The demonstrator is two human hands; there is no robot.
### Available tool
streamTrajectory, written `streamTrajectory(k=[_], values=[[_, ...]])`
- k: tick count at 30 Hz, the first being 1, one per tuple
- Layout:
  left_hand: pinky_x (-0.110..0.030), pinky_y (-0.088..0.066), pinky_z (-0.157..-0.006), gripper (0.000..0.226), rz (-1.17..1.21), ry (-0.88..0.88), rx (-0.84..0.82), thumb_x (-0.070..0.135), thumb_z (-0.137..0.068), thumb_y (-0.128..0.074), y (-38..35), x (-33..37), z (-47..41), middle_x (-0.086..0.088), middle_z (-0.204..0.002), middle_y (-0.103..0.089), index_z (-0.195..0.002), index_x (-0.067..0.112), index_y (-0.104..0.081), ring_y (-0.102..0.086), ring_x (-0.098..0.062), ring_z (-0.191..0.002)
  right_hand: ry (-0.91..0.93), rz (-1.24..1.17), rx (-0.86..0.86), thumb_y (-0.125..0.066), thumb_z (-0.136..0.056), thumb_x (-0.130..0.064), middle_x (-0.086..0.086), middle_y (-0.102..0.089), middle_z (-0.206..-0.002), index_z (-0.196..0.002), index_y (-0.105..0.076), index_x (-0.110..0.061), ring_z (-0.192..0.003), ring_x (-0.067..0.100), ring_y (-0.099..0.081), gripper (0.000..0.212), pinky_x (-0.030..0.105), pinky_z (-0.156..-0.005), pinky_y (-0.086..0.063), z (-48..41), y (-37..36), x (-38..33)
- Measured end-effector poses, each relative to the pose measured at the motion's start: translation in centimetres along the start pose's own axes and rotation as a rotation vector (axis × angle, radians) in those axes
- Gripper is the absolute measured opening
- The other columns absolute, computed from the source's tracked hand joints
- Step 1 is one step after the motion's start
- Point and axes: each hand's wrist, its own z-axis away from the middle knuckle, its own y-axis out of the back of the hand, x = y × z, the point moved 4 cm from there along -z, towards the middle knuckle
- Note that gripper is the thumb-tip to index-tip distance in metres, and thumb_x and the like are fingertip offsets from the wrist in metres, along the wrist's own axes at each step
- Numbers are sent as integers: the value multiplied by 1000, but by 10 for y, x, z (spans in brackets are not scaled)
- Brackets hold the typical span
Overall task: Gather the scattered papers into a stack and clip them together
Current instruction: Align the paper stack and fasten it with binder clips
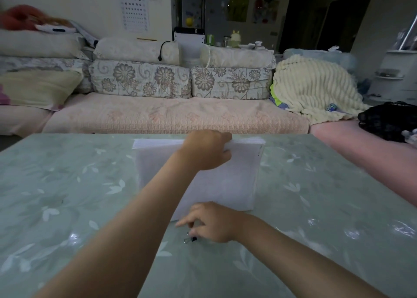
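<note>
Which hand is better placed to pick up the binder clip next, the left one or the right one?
Right. The right hand is directly at the binder clip, its fingers beside it. The left hand is busy gripping the far edge of the paper stack.

Home living room: sofa (pixel 176 115), cushions (pixel 140 79), blanket (pixel 316 88).
</note>
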Motion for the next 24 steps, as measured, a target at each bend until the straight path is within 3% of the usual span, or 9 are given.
streamTrajectory(k=[3,7,11,14,16,19,21,24], values=[[-30,-39,-65,29,4,-13,10,40,-92,-44,-1,-1,0,-2,-102,-66,-113,23,-53,-61,-27,-91,15,-9,-6,-70,-87,-18,-6,-65,-95,-104,-79,-17,-77,-1,-56,19,7,-71,-36,-3,1,-4],[-31,-40,-65,29,4,-26,19,41,-91,-44,-1,0,0,-3,-100,-65,-111,22,-53,-60,-28,-90,-29,-23,19,-72,-84,-17,-4,-73,-87,-92,-78,-15,-71,3,-64,11,22,-74,-54,6,16,2],[-31,-38,-66,28,20,-26,11,39,-91,-45,1,1,1,-4,-98,-64,-111,21,-53,-59,-28,-90,-99,-202,135,-68,-83,-8,-3,-69,-73,-89,-69,-16,-59,12,-68,10,38,-59,-61,27,62,1],[-32,-42,-70,26,43,-14,0,40,-92,-45,3,1,0,-5,-101,-64,-110,22,-53,-59,-28,-93,-115,-371,244,-62,-88,2,-2,-63,-78,-102,-65,-18,-61,9,-64,26,26,-53,-52,47,107,4],[-31,-39,-70,26,48,-8,-6,42,-93,-46,3,1,1,-5,-102,-65,-109,23,-53,-59,-28,-96,-83,-337,362,-51,-87,7,-15,-59,-68,-91,-64,-21,-56,-1,-53,32,15,-54,-43,64,134,5],[-31,-40,-66,23,63,-10,9,41,-91,-47,4,2,2,-4,-98,-65,-104,23,-53,-59,-28,-92,-73,-399,690,-43,-78,7,-16,-43,-59,-77,-49,-16,-53,1,-36,23,22,-54,-32,83,165,23],[-32,-45,-67,23,81,-5,3,41,-91,-47,4,2,3,-3,-94,-65,-103,24,-54,-60,-28,-89,-136,-372,873,-52,-78,-11,-10,-41,-70,-90,-54,-19,-59,6,-37,15,27,-59,-33,91,178,43],[-31,-41,-64,22,82,-3,2,41,-90,-47,4,3,4,-1,-92,-65,-101,23,-55,-60,-27,-87,-264,-447,752,-78,-78,-39,-11,-45,-82,-124,-55,-33,-69,2,-47,51,21,-66,-38,87,172,65]])
